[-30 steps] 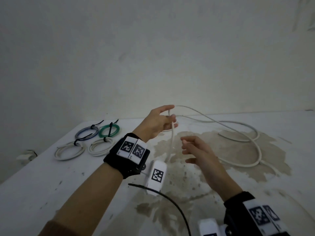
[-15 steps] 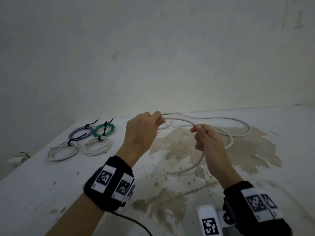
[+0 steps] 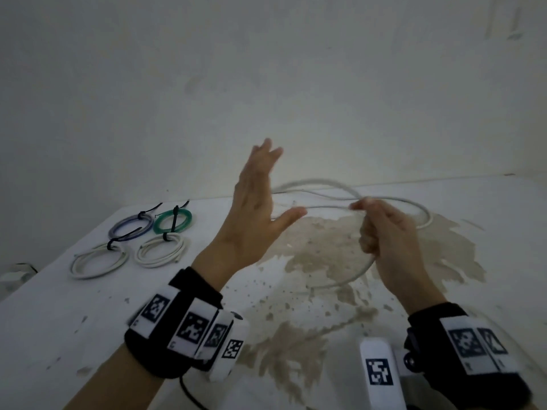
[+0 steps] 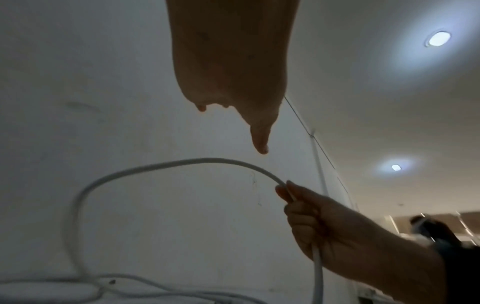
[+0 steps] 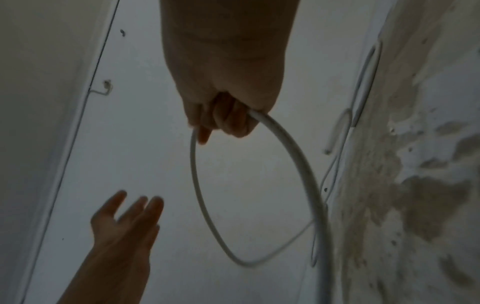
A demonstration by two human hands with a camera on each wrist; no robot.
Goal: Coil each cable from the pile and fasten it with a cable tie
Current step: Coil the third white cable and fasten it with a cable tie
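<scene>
A long white cable [image 3: 325, 184] runs across the stained table [image 3: 88, 306] and up into my right hand [image 3: 381, 229], which grips it in a fist; one loop [image 3: 352, 276] hangs below the fist. The right wrist view shows the same loop of white cable [image 5: 293, 148] dropping from the right hand [image 5: 226, 115]. My left hand [image 3: 254, 202] is raised beside it, fingers straight and spread, holding nothing. In the left wrist view the white cable [image 4: 155, 166] arcs under the left hand's thumb [image 4: 261, 139] to the right hand [image 4: 319, 222].
Several coiled and tied cables lie at the table's back left: a blue-grey one [image 3: 131, 227], a green one [image 3: 173, 221] and two white ones [image 3: 99, 260] [image 3: 161, 251]. A pale wall stands close behind the table. A black cord [image 3: 189, 395] trails from my left wrist.
My left hand has let go of the cable and lifted with fingers spread. The right hand keeps its grip, and a loop now hangs beneath it.
</scene>
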